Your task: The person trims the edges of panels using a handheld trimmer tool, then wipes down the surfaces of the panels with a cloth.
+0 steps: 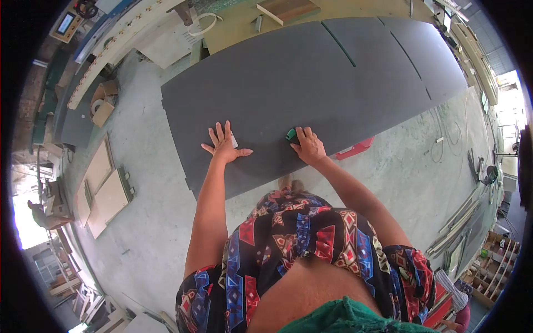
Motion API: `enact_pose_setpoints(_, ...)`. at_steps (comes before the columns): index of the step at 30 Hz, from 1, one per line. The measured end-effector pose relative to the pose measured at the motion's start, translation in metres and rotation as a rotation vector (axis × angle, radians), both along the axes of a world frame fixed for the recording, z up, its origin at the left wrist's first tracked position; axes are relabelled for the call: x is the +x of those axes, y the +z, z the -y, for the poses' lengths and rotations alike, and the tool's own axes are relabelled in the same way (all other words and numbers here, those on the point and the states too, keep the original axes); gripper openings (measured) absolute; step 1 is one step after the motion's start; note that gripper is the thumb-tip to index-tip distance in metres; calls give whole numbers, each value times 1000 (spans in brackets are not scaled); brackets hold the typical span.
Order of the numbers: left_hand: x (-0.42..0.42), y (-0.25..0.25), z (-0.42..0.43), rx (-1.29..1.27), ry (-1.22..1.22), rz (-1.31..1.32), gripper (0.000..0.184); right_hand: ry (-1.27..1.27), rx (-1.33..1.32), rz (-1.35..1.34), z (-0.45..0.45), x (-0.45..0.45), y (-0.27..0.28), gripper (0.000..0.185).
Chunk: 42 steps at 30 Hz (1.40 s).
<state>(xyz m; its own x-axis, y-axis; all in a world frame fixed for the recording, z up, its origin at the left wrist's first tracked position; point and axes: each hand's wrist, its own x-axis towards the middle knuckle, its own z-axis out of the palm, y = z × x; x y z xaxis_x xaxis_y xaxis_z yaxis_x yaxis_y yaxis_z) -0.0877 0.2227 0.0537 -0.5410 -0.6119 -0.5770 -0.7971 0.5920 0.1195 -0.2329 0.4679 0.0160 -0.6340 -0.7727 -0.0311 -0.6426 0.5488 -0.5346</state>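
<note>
A large dark grey panel (250,94) lies flat in front of me, with several narrow slots cut in its far right part. My left hand (223,149) rests on the panel's left portion, palm down with the fingers spread. A small white piece (234,142), perhaps a label, shows partly beside that hand. Nearer the panel's front edge, my right hand (310,149) is closed around a small green block-like tool (291,134) against the surface. Its exact kind is hidden by the fingers.
Beneath the panel's front edge, a red object (355,149) sticks out. Light boards (105,191) lie on the floor at left, near a cardboard box (104,104). A wooden board (288,10) sits beyond the panel. Part of another person (462,317) shows at bottom right, below shelving (494,263).
</note>
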Motion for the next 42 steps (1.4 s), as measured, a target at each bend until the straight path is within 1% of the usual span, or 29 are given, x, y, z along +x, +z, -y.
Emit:
enact_pose_setpoints(11, 2, -2, 17, 19, 42, 18, 141, 49, 56, 27, 18, -1, 0, 57)
enact_pose_setpoints(17, 2, -1, 18, 16, 60, 1, 140, 64, 42, 26, 20, -3, -5, 58)
enact_pose_setpoints(26, 1, -3, 17, -10, 71, 1, 141, 61, 44, 44, 19, -3, 3, 58)
enact_pose_setpoints(28, 1, -5, 19, 2, 54, 24, 144, 63, 40, 38, 19, -4, 2, 58)
enact_pose_setpoints(32, 0, -5, 19, -5, 60, 24, 144, 63, 46, 31, 20, -4, 3, 57)
enact_pose_setpoints(34, 2, -3, 22, -20, 64, -9, 141, 58, 65, 38, 25, -2, 3, 57)
enact_pose_setpoints(42, 0, -2, 21, -20, 68, -4, 143, 60, 49, 20, 24, -4, 0, 56)
